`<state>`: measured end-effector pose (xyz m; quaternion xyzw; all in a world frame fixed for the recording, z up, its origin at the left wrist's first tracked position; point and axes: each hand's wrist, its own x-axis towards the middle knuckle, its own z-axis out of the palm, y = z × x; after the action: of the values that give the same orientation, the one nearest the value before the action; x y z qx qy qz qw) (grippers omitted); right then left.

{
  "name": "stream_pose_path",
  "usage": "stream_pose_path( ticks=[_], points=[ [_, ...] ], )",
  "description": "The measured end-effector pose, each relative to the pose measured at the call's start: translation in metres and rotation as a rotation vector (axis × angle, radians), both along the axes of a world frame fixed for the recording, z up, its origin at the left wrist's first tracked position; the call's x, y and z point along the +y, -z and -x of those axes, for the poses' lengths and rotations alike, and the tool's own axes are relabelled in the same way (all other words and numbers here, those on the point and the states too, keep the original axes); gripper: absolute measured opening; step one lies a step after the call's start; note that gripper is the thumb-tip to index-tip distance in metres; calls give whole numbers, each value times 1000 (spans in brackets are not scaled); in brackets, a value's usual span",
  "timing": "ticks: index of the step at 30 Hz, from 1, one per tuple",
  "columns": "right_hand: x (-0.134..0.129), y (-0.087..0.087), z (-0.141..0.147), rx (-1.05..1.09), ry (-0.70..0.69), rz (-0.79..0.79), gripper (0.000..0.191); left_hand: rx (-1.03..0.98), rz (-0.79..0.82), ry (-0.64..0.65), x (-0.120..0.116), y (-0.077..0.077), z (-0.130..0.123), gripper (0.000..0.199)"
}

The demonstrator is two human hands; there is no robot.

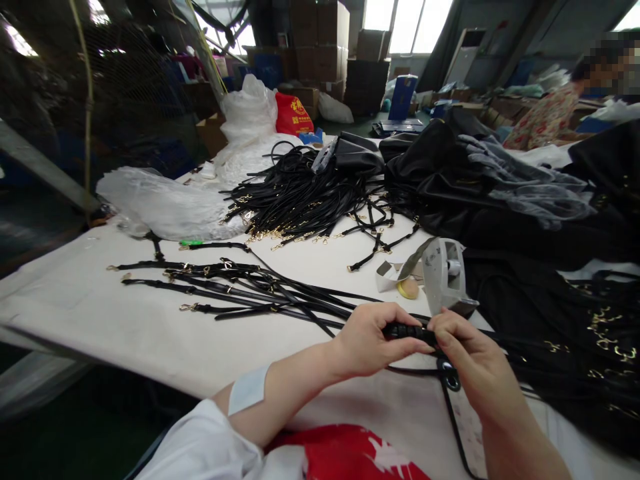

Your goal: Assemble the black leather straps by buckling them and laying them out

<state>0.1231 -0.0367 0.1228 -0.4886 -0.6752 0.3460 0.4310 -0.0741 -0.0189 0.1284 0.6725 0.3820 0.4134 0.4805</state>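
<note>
My left hand (367,339) is closed around a bunched black strap (404,331), thumb and fingers curled over it. My right hand (467,347) pinches the same strap at its right end, close to the left fingertips. Under and beyond the hands, several long black straps (300,298) with gold clasps stretch left across the white table (125,340). Behind the right hand stands a white tape dispenser (444,277). A phone (465,427) lies partly hidden below the right wrist.
A large pile of black straps (305,193) with gold hooks fills the table's middle back. Clear plastic bags (165,200) lie at left. Black bags (435,160) and grey gloves (500,160) are heaped at right. A person (550,117) is in the right background.
</note>
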Motion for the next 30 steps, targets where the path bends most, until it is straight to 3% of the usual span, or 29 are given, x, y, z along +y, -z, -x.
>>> stream_pose_path(
  ticks=[6, 10, 12, 15, 18, 24, 30],
  points=[
    [-2, 8, 11, 17, -68, -29, 28, 14, -66, -21, 0, 4, -4, 31],
    [-5, 8, 8, -74, -71, -81, 18, 52, -89, 41, 4, 5, 2, 29],
    [-7, 4, 7, -170, -54, -153, 9, 61, -116, 77, 7, 3, 6, 30],
    [-7, -2, 9, -377, 10, -334, 33, 119, -182, 121, 9, -3, 9, 33],
    [-5, -4, 14, -497, 102, -523, 25, 162, -191, 152, 5, -5, 7, 38],
    [-4, -2, 16, -509, 46, -531, 16, 204, -36, 20, 1, -5, 6, 34],
    [0, -1, 17, -592, 59, -640, 10, 249, -88, 9, 8, -7, 7, 25]
  ],
)
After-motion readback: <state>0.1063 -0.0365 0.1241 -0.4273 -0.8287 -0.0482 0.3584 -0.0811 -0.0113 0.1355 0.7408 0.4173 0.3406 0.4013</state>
